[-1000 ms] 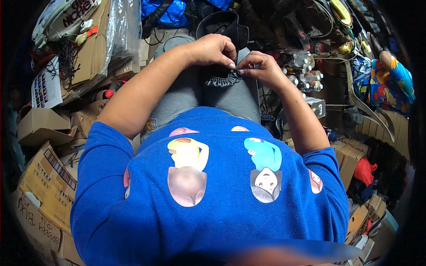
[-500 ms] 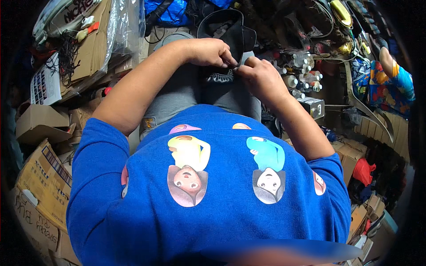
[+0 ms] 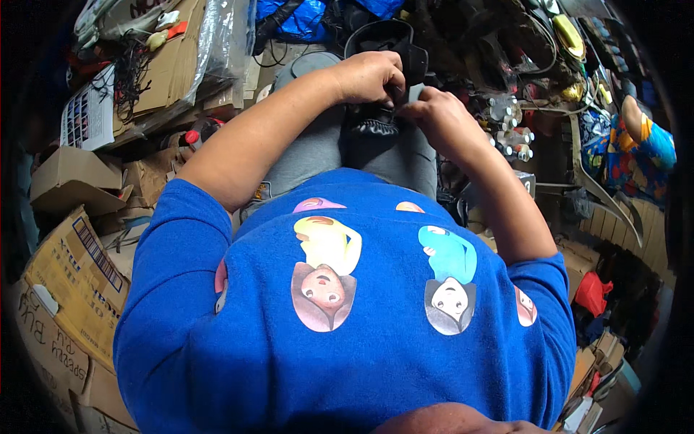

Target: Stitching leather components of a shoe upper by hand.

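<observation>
A black boot (image 3: 415,64) lies between my knees, its wide collar away from me and a row of pale stitching (image 3: 377,128) across its nearer end. My left hand (image 3: 370,77) bends over the boot from the left, fingers curled down and pinched at its middle. From the other side my right hand (image 3: 442,117) comes close to it, thumb and forefinger pressed together by the same spot. Whatever lies between the fingertips is too small to make out. A pale grey flat piece (image 3: 416,92) shows beside the right fingertips.
Several small bottles (image 3: 506,112) stand right of my knees. Flattened cardboard (image 3: 170,76) under clear plastic leans at far left, above an open carton (image 3: 72,177). A bottle with a red cap (image 3: 193,137) is by my left forearm. Another person's foot (image 3: 631,112) shows at far right.
The view has shifted, so everything sits a little differently. My left fingers have drawn up slightly over the boot. Both hands stay close together at its middle.
</observation>
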Demonstrator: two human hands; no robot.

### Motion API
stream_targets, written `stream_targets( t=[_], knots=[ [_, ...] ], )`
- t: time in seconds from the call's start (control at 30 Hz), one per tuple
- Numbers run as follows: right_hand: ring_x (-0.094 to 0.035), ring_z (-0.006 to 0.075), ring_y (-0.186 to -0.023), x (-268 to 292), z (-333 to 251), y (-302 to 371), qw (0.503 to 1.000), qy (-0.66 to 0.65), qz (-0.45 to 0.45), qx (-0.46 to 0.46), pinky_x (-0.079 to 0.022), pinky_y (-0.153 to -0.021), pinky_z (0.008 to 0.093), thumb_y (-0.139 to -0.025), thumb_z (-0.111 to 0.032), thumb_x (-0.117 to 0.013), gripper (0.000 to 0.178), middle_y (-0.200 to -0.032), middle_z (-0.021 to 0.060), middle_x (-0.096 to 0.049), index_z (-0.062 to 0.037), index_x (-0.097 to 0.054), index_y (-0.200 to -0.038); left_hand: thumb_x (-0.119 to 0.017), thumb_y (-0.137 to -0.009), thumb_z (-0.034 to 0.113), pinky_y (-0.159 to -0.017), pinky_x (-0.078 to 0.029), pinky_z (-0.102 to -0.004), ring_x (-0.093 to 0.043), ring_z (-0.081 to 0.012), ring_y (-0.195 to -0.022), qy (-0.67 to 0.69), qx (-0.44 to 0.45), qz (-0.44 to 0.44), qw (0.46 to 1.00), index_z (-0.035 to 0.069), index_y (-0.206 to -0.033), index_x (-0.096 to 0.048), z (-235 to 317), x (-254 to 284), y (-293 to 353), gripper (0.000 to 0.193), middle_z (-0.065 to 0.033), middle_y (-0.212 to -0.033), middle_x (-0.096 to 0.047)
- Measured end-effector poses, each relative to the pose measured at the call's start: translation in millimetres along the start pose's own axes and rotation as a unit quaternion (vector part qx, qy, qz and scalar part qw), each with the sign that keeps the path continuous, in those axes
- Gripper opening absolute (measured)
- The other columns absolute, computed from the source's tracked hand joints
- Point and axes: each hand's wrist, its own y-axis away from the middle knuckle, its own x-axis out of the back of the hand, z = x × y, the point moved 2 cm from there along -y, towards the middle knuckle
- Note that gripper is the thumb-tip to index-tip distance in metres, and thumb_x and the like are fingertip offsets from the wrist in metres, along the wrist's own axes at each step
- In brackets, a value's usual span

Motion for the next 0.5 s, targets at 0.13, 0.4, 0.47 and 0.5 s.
stream_targets(
  t=[0.13, 0.4, 0.47, 0.5],
  knots=[
    [-0.062, 0.0288, -0.079, -16.2, 12.5, -2.9, 0.991, -0.121, 0.05, -0.015, -0.049, -0.07, 0.0366, -0.08, -0.01, -0.059, 0.017, -0.084, 0.015, -0.061, -0.0127, -0.069, -0.093, -0.073, -0.067, 0.015, -0.08, -0.048, -0.0383, -0.057, -0.0322, -0.094, -0.08, 0.07, 0.158, 0.982, 0.01, -0.104, -0.062, 19.2, -2.4, 19.6, 0.038, -0.0113, -0.101, -0.056],
    [-0.045, 0.0076, -0.058, -7.4, 62.4, 69.4, 0.585, -0.8, 0.109, -0.08, -0.04, -0.063, 0.0253, -0.086, -0.038, -0.059, 0.047, -0.068, -0.0029, -0.055, -0.0153, -0.053, -0.126, -0.062, -0.082, 0.023, -0.072, -0.046, -0.0383, -0.059, -0.0327, -0.081, 0.011, 0.207, 0.012, 0.978, 0.002, -0.092, -0.061, 42.1, 25.8, 123.7, 0.024, -0.0177, -0.082, -0.061],
    [-0.042, 0.0061, -0.06, 13.3, 83.8, 85.4, 0.413, -0.894, 0.077, 0.158, -0.039, -0.064, 0.0274, -0.087, -0.044, -0.056, 0.057, -0.066, -0.0051, -0.051, -0.0131, -0.044, -0.133, -0.063, -0.082, 0.028, -0.067, -0.047, -0.0391, -0.062, -0.0292, -0.071, -0.094, 0.267, 0.009, 0.959, 0.001, -0.081, -0.064, 29.8, 56.8, 138.3, 0.027, -0.0182, -0.072, -0.06],
    [-0.036, 0.0027, -0.058, 19.9, 85.9, 88.2, 0.447, -0.876, 0.061, 0.172, -0.033, -0.058, 0.0239, -0.087, -0.041, -0.057, 0.059, -0.062, -0.0084, -0.044, -0.0123, -0.041, -0.136, -0.063, -0.082, 0.03, -0.067, -0.047, -0.0371, -0.061, -0.0259, -0.071, -0.075, 0.304, 0.036, 0.949, 0.001, -0.078, -0.064, 19.3, 67.9, 141.1, 0.029, -0.0165, -0.072, -0.06]
  ],
)
